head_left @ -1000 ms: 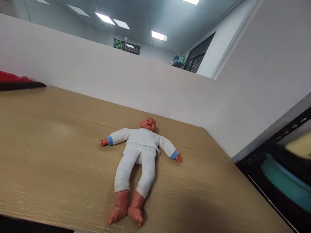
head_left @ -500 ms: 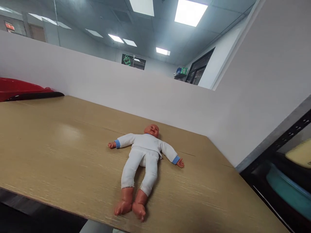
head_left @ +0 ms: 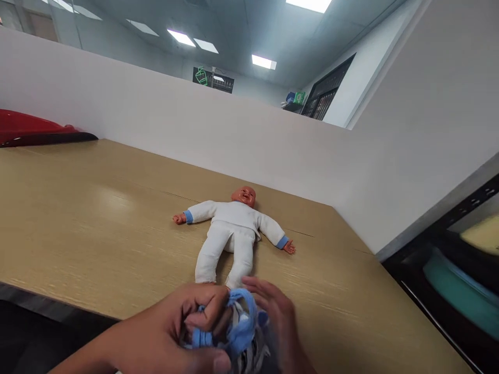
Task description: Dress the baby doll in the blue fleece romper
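Note:
A baby doll in a white top and trousers with blue cuffs lies face up on the table, arms spread. My left hand is closed around a bunched small garment with light blue trim and a white, dark-patterned fabric. My right hand, partly blurred, curls around the garment's right side. Both hands are in front of the doll's legs and hide its feet. How the garment is folded cannot be made out.
The wooden table ends at a low white partition. A red plastic object with a black edge sits at the far left. At the right, a black rack holds a teal item and a yellow one.
Both hands have come into view from below, bringing the blue-trimmed garment. The doll lies as before, its feet now covered. The camera view has tilted slightly down.

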The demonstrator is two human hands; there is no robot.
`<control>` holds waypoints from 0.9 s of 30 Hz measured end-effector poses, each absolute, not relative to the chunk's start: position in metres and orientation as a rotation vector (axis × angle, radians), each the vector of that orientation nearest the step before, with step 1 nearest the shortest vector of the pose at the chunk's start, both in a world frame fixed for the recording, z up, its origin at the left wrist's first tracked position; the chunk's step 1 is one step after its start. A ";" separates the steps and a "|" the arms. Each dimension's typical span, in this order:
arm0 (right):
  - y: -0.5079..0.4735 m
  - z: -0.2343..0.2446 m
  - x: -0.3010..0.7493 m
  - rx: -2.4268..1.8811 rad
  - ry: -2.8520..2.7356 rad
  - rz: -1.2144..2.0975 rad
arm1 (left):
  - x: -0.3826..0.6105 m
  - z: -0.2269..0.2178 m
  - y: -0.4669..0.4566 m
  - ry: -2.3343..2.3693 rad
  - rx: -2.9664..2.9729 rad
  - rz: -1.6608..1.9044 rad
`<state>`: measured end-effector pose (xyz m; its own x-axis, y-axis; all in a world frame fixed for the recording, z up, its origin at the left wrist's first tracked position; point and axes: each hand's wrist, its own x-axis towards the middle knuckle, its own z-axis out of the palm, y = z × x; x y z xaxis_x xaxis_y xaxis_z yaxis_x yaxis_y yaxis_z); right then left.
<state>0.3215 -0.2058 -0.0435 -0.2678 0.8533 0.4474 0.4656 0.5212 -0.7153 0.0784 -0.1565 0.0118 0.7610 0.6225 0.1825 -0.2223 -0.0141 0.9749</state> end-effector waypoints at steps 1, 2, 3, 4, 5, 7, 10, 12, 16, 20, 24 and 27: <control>-0.198 -0.043 0.317 -1.111 -1.901 0.696 | 0.075 0.013 -0.153 0.362 1.482 0.697; -0.192 -0.042 0.312 -1.137 -1.918 0.811 | 0.071 0.015 -0.149 0.376 1.524 0.711; -0.186 -0.040 0.309 -1.153 -1.962 0.891 | 0.067 0.016 -0.146 0.408 1.573 0.734; -0.182 -0.038 0.306 -1.164 -2.020 0.915 | 0.063 0.017 -0.142 0.461 1.621 0.757; -0.179 -0.037 0.305 -1.177 -2.053 0.894 | 0.059 0.017 -0.138 0.521 1.654 0.773; -0.176 -0.034 0.304 -1.208 -2.033 0.789 | 0.053 0.016 -0.131 0.653 1.669 0.829; -0.170 -0.032 0.304 -1.317 -1.846 0.683 | 0.050 0.011 -0.122 0.777 1.654 1.004; -0.162 -0.026 0.303 -1.251 -1.817 0.620 | 0.051 0.007 -0.116 0.817 1.663 1.082; -0.147 -0.006 0.303 -0.959 -1.857 0.223 | 0.052 0.005 -0.103 0.889 1.647 1.198; -0.143 0.017 0.307 -0.848 -1.933 0.120 | 0.045 0.010 -0.094 0.962 1.603 1.318; -0.139 0.036 0.304 -0.838 -2.047 0.004 | 0.035 0.020 -0.099 0.901 1.721 1.083; -0.134 0.048 0.296 -0.867 -2.046 0.047 | 0.032 0.023 -0.108 0.767 1.721 0.852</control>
